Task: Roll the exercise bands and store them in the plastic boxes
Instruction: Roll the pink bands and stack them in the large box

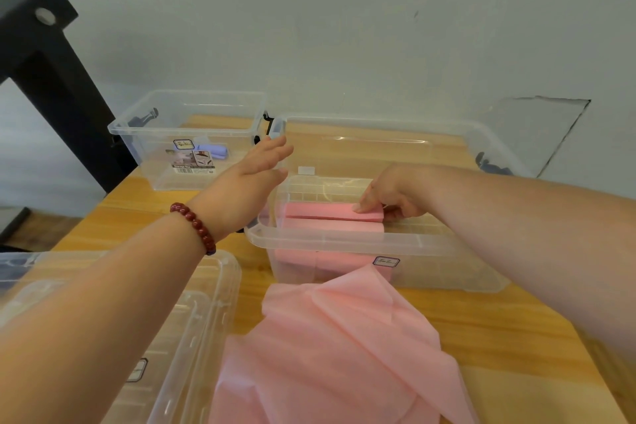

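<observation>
Mid-table, a person's R hand [389, 196] reaches into a clear plastic box [309, 240]. The thumb sits on top of a rolled pink band [330, 211] & the fingers curl round its right end, gripping it; the fingertips are partly hidden behind the roll. A second pink roll [330, 228] lies just beside it, nearer the camera, blurred through the box wall. L hand [256, 170], w/ a red bead bracelet [194, 227] at the wrist, hovers flat w/ fingers straight, holding nothing, by the box's far-left corner. In fg., a loose pink band [344, 348] sprawls on the wooden table [499, 327], cut off at the bottom edge. Far left, another clear box [155, 130] holds a purple band [215, 152], half masked by a label. The near-left clear container [206, 303] is cropped: box or lid, can't tell.
</observation>
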